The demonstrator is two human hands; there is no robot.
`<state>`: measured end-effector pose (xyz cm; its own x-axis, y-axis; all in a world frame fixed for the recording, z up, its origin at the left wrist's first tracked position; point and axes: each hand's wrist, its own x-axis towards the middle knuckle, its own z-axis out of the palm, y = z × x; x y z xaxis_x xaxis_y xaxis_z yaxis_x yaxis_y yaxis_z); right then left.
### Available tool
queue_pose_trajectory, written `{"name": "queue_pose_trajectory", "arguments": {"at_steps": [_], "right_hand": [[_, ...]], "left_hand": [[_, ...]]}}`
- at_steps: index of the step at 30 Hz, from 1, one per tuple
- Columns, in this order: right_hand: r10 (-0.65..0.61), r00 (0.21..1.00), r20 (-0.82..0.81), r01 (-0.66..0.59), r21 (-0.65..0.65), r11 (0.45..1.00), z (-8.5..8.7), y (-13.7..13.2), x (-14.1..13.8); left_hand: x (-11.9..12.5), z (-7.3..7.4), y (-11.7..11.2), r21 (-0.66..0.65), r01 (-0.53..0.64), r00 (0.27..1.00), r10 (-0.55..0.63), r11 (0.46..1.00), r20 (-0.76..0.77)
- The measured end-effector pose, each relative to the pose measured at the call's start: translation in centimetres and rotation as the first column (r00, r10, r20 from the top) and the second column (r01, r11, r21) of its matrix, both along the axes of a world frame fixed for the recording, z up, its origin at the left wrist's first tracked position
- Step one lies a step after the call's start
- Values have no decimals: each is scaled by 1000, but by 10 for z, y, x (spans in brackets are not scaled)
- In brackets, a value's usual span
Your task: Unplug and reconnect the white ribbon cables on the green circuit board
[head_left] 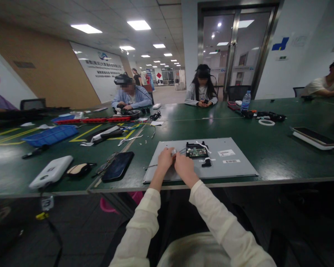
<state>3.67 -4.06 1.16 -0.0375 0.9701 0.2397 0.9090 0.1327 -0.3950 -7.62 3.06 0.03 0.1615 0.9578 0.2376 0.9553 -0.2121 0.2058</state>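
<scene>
A flat grey metal panel [228, 168], like the back of a display, lies on the table in front of me. My left hand [166, 157] and my right hand [184, 165] meet over its left part, both with fingers closed in a pinch. Between the fingertips shows a small silvery piece [173, 152] on a thin grey cable [181, 151], mostly hidden by my fingers. From there the cable leads to a green circuit board [197, 151] in a black frame. Just below the board sits a small black part [206, 163] with a white strip.
Left of the panel lie a dark phone [118, 167], a white device [51, 171] and a blue tray [51, 135]. A bottle [246, 101], a white ring [266, 122] and a white-and-black device [316, 139] are to the right. Two people sit across the green table [180, 128].
</scene>
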Motion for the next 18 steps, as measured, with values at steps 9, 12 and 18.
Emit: {"name": "queue_pose_trajectory", "arguments": {"at_steps": [9,12,18], "right_hand": [[114,983,143,-116,6,993,-2,-27,8],[105,979,173,-113,37,993,-2,-31,8],[159,963,217,-163,-1,987,0,-36,11]], "left_hand": [[3,-3,7,16,-49,998,49,999,25],[3,-4,6,27,-53,998,52,998,32],[2,-2,7,12,-59,997,59,998,56]]}}
